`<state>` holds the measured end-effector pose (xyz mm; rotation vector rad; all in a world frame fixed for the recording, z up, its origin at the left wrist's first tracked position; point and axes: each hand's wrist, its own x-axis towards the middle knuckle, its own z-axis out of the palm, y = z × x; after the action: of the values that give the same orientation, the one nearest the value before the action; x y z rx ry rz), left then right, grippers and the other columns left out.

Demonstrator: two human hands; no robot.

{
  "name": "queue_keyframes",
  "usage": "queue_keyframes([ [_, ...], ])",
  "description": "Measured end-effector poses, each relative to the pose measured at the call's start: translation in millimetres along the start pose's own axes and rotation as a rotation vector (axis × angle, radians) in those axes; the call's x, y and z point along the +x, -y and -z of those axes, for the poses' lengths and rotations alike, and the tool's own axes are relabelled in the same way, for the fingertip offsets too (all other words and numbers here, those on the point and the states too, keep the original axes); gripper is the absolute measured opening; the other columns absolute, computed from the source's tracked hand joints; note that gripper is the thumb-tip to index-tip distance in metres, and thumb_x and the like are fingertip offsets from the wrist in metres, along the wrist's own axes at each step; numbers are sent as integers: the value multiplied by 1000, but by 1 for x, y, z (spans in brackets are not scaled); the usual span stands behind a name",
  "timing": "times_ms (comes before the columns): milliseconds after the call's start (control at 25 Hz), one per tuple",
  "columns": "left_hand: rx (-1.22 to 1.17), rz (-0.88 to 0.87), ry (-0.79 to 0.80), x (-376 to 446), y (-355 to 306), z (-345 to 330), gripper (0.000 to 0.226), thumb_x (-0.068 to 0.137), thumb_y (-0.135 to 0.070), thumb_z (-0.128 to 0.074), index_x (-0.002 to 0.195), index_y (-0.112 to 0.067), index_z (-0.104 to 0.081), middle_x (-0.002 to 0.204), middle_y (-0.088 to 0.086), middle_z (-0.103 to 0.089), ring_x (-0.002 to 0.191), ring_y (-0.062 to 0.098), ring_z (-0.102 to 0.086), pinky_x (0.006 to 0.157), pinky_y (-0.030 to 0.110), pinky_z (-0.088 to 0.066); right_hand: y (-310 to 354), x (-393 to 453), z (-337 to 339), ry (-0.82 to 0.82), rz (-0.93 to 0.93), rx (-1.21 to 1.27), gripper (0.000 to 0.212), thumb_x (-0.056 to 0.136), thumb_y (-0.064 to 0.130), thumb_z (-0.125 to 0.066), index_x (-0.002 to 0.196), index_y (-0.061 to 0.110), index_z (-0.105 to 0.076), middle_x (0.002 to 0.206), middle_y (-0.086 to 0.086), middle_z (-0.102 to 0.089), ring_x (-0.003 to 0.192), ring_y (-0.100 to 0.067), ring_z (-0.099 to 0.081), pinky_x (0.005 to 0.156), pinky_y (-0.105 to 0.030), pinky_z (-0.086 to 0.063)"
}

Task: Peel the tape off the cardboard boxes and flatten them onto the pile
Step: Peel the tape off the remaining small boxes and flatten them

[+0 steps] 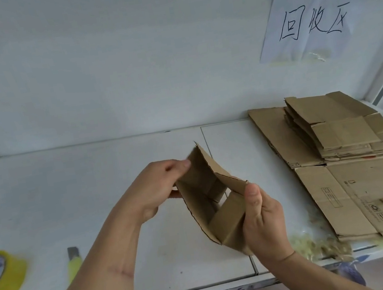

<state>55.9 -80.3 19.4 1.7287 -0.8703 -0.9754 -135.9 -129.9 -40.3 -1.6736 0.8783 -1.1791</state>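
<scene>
Both hands are clamping onto the small cardboard box [213,199] right in the middle of the view: the left hand [157,188] is gripping the box's left wall near the top, thumb tucked underneath and fingers curling over the upper edge, while the right hand [261,219] is pinching the near right corner, thumb pressing flat on the outer face and the fingers wrapping around behind. The box is being held up off the white table [91,187], tilting with its open end facing the camera, so the inner flaps are showing at the bottom of the cavity, folded inward. Its walls are skewing out of square, leaning toward a flattened diamond shape. Whether any tape is clinging to it, the view is not showing clearly. Moving outward to the right, the pile of flattened cardboard [341,135] is lying on the table, well apart from the held box, with smaller folded pieces stacking on top of a large printed sheet [371,198]. Crumpled bits of yellowish clear tape [316,245] are sitting at the table's front edge, just beside that large sheet. Over on the far left, a roll of yellow tape [0,278] is lying flat, and near it a yellow utility knife [74,263] is resting on the tabletop. Up on the wall, a handwritten paper sign [309,21] is hanging above the pile.
</scene>
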Motion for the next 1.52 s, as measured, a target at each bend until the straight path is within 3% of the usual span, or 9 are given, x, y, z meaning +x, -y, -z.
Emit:
queue_keyframes([
  [160,-209,100,-333,1,7,-15,24,100,-38,-50,105,-18,-63,98,1,-68,83,19,-65,46,19,-48,-2,-4,-5,7,40,-37,51,88,79,-21,94,49,-62,71,28,-61,67,0,-56,57,-9,-37],
  [280,90,-85,-542,6,28,-13,16,98,-33,-56,103,-18,-55,99,-3,-60,83,18,-61,55,23,-46,-9,-4,-12,20,97,-96,52,93,72,-22,87,44,-64,70,32,-58,67,3,-54,59,-16,-39],
  [400,707,-317,-386,9,60,-3,23,97,-31,-54,119,-24,-59,130,-9,-52,107,15,-58,81,28,-46,-20,-4,-26,28,258,-270,55,101,57,-24,102,32,-73,92,32,-64,82,6,-58,66,-24,-50],
  [520,1043,-157,-139,6,97,-20,61,93,-51,-44,149,-31,-31,157,-8,-26,143,21,-25,114,40,-25,-34,0,-40,15,308,-426,59,104,52,-21,94,28,-74,81,15,-71,65,-9,-61,58,-32,-53],
  [640,921,-98,-68,1,110,-39,62,95,-61,-28,152,-37,-20,161,-11,-16,149,22,-7,119,44,-10,-29,13,-44,28,98,-365,53,101,57,-19,91,38,-68,89,20,-69,77,-6,-63,69,-31,-53],
  [920,66,-38,416,-12,79,-29,53,88,-25,-72,131,-42,-46,127,-18,-58,114,-2,-55,95,13,-43,-7,30,-26,33,-152,-92,53,96,55,-34,92,18,-71,86,5,-72,84,-7,-67,76,-25,-51],
  [1000,39,-46,330,-9,84,-32,57,79,-38,-79,127,-45,-49,124,-20,-61,114,-3,-56,97,14,-44,-15,36,-13,72,-58,-478,60,92,63,-27,90,18,-67,91,3,-69,90,-17,-61,81,-34,-47],
  [1120,154,-116,233,-5,94,-45,67,69,-63,-78,129,-50,-50,128,-19,-59,122,7,-52,107,35,-42,-28,36,-2,200,-17,-935,61,93,67,-20,127,35,-59,145,11,-48,140,-16,-33,114,-42,-25],
  [1520,46,15,-177,-25,88,-67,41,78,-72,-54,97,-38,-66,95,-20,-69,91,-1,-63,74,15,-48,-34,43,-1,207,-170,-846,62,93,67,-37,142,31,-42,160,7,-21,139,-18,-34,101,-41,-42],
])
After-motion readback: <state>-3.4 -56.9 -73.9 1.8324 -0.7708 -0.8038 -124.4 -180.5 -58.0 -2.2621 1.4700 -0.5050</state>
